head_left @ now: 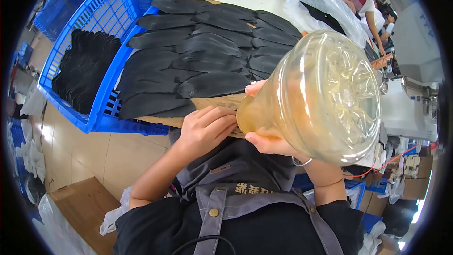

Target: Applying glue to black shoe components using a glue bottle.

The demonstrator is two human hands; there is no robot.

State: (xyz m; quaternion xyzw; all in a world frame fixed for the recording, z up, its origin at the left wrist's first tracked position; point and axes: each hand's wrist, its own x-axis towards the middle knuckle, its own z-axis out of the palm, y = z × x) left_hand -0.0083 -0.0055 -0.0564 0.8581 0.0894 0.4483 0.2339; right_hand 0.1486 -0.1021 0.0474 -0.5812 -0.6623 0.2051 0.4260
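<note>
Near the counter (264,2), the right hand (270,144) grasps the clear bottle (306,101) at its narrow end; the left hand (207,126) curls there, its hold unclear. Probably it is light, slippery, dentable; better gripped by neck.

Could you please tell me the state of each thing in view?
Clear bottle: held tilted, base raised.
Right hand: around the bottle's narrow end.
Left hand: fingers curled at that end.
Black pieces: laid flat in overlapping rows.
Cardboard sheet: mostly covered.
Blue crate: open, holding a black stack.

Left hand (207,125) (fingers curled) beside right hand (274,144).
</note>
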